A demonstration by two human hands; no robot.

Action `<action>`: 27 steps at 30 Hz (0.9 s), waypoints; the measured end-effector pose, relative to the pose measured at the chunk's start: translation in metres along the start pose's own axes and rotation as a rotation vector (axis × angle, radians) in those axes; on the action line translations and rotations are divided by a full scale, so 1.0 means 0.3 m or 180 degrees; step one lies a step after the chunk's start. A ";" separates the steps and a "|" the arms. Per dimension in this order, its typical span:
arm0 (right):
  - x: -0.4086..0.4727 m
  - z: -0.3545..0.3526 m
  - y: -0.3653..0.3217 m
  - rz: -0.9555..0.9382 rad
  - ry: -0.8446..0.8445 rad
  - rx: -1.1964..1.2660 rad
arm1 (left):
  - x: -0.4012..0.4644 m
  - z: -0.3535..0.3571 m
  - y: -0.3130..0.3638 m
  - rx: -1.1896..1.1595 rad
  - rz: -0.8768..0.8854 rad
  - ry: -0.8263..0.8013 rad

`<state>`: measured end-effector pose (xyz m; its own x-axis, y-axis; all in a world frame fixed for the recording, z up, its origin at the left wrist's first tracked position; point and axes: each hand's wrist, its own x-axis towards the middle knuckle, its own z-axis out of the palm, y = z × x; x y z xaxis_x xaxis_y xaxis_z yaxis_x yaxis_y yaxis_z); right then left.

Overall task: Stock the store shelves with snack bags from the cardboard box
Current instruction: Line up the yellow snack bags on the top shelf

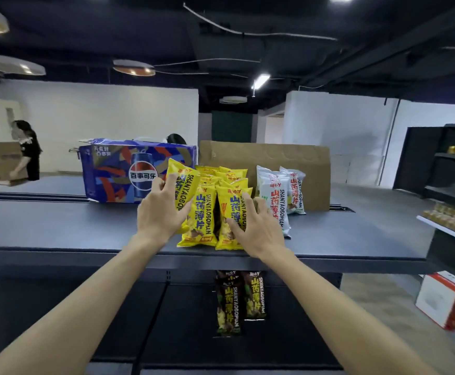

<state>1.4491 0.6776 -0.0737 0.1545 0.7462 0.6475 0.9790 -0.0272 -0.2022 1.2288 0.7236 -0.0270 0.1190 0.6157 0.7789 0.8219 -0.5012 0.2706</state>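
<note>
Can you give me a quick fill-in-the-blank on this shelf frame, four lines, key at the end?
1. The left hand holds a tilted ____ bag.
2. The white bags stand to the ____ of the yellow rows.
3. The dark bags sit on the shelf ____ the top shelf.
4. The blue carton with the cola logo stands to the ____ of the yellow rows.

Missing words: yellow; right; below; left

Dim room, bright ceiling lights (261, 80), wide-angle edge distortion.
</note>
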 end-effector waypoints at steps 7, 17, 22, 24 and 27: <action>0.022 0.006 -0.061 0.0087 0.0239 0.0150 | -0.006 0.005 -0.054 0.0018 -0.0147 0.0005; 0.065 0.008 -0.053 0.0192 0.0198 0.0126 | 0.022 0.053 -0.085 -0.0026 -0.0251 0.0028; 0.111 0.031 -0.094 0.0223 0.0471 0.0003 | 0.083 0.086 -0.164 -0.0092 -0.0361 -0.0010; 0.135 0.041 -0.118 0.0324 0.0607 -0.0073 | 0.109 0.112 -0.189 -0.0182 -0.0398 -0.0028; 0.169 0.053 -0.147 0.0501 0.0693 -0.0076 | 0.152 0.172 -0.235 -0.0221 -0.0425 -0.0058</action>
<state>1.4116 0.7273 -0.0436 0.3275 0.5709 0.7529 0.9431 -0.1492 -0.2971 1.2051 0.8186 -0.0398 0.0217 0.6902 0.7233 0.7907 -0.4546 0.4101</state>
